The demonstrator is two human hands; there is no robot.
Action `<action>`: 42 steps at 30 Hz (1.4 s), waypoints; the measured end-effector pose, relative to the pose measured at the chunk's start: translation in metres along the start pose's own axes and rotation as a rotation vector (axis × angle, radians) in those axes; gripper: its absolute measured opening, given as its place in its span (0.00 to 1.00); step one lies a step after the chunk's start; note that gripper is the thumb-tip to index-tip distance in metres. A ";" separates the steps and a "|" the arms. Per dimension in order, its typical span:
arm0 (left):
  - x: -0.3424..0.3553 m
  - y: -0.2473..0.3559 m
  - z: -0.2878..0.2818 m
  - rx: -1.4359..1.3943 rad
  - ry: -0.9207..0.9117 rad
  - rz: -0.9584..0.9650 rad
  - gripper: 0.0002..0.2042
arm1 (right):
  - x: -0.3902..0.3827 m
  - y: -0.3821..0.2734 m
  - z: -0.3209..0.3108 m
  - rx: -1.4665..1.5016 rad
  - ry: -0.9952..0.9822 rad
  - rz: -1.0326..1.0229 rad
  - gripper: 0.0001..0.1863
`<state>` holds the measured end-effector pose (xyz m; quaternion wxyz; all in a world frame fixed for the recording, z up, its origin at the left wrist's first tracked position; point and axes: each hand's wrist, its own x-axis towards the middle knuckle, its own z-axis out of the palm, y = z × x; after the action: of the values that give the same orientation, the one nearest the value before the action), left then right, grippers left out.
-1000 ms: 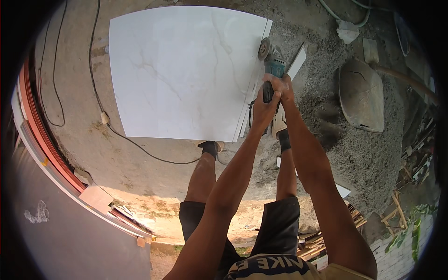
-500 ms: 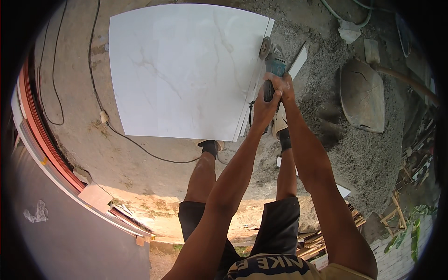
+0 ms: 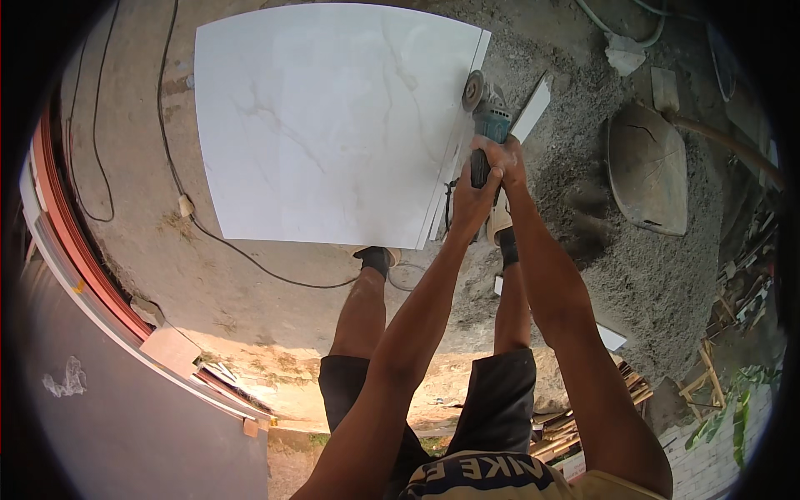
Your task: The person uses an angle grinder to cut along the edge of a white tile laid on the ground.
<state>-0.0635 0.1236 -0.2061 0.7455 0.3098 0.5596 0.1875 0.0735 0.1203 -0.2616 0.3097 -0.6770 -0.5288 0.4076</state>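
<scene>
Both hands grip a teal-and-black angle grinder [image 3: 492, 123]. My left hand [image 3: 479, 198] is wrapped round its rear black handle, and my right hand [image 3: 507, 162] holds the body just above it. The grinder's disc [image 3: 473, 90] is at the right edge of a large white marble-veined slab [image 3: 317, 125], along a narrow strip; whether it touches is unclear. Another white offcut strip [image 3: 530, 108] lies just right of the tool. My feet are at the slab's near edge, partly hidden by it and my arms.
A worn shovel blade [image 3: 646, 175] with a wooden handle lies in grey gravel [image 3: 583, 275] at right. Black cables and a connector [image 3: 186, 206] run along the left. A green hose lies top right, scrap wood [image 3: 708, 379] lower right, and red edging [image 3: 79, 250] curves along the left.
The grinder and both hands have moved slightly toward me along the slab's edge. The view has shifted a little; the other things look the same.
</scene>
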 end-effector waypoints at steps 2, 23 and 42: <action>0.000 0.001 0.001 -0.002 -0.003 -0.010 0.34 | -0.002 0.001 0.000 -0.074 -0.018 0.122 0.35; -0.006 -0.002 -0.002 -0.004 0.009 -0.023 0.34 | -0.007 -0.001 0.009 -0.038 0.060 0.243 0.22; -0.017 -0.009 -0.008 -0.022 0.004 -0.060 0.34 | -0.028 0.003 0.015 -0.154 -0.058 0.251 0.09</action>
<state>-0.0770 0.1081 -0.2016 0.7529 0.2843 0.5682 0.1720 0.0589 0.0927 -0.2646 0.1880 -0.7475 -0.4784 0.4208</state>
